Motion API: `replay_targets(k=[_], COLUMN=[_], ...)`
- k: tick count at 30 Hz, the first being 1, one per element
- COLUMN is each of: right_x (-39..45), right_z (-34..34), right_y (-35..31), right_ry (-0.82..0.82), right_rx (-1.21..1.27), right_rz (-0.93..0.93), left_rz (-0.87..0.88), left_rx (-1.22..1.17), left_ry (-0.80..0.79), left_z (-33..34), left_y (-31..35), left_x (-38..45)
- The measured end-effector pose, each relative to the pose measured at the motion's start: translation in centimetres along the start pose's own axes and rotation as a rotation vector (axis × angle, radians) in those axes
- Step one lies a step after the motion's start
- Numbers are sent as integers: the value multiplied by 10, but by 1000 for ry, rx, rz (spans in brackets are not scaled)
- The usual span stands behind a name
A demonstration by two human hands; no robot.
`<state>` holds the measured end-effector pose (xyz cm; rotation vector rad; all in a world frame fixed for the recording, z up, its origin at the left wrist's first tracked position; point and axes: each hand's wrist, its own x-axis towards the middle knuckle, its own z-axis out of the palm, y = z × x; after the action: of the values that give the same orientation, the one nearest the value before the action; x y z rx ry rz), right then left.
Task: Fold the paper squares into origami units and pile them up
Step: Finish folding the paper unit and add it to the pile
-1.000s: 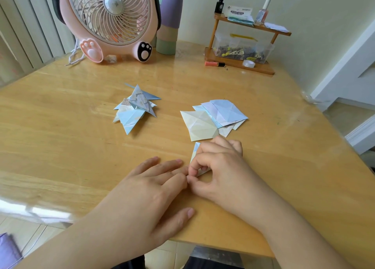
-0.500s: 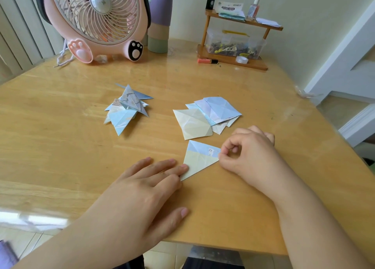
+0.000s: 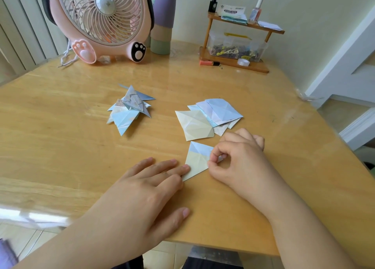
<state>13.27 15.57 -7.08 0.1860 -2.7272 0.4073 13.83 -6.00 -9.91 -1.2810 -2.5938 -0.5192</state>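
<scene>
Half a second ago the right hand (image 3: 235, 161) hovered curled just off the right corner of the folded paper (image 3: 197, 160); now its thumb and forefinger have closed on that corner, pinching it, with the other fingers curled behind. A full second ago both hands were bunched together over the sheet and hid most of it, whereas now it lies spread as a flat, pointed wedge on the table (image 3: 60, 147). The left hand (image 3: 146, 187) has stayed where it was, flat and relaxed, fingers straight, its fingertips pressing down the sheet's lower left tip. The paper is thin and sharply creased, pale cream over most of its face with a light blue band along the upper edge. Just beyond it, touching nothing, lies the loose stack of paper squares (image 3: 209, 116): a cream sheet with visible crease lines in front, overlapped by blue and lilac sheets fanned behind. Well apart to the left sits the pile of finished units (image 3: 129, 109), spiky blue and grey triangles heaped on one another, one with a marbled print. The table is glossy varnished wood with a pale grain and bright reflections. At its far edge stand a pink plastic fan (image 3: 101, 19) with paw-shaped feet, a tall banded vase (image 3: 162, 19) in lilac, beige and green, and a small wooden shelf (image 3: 235, 43) carrying small bottles and a clear box.
</scene>
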Motion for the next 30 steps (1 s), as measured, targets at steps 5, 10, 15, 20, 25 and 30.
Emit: replay_targets(k=[5,10,15,20,25,30], right_x=[-1,1,4,1,4,3], right_z=[9,12,-6,-12,-19,-11], right_y=[-23,-24,7,17,28,21], right_ry=[-86,-127,-107,-133,-1,-193], right_rx=[110,158,81,62,211,257], right_rz=[-158,-197,67,193,270,214], left_rz=[9,3,-11,-9,-34,-45], left_rx=[-3,-14,-16,-41,-94,-144], left_ry=[16,4,-3,-3,9,62], left_z=[-1,-1,-1,-1,-1,-4], left_y=[1,1,1,-1,-2,-3], left_x=[1,0,-1,-1,1,12])
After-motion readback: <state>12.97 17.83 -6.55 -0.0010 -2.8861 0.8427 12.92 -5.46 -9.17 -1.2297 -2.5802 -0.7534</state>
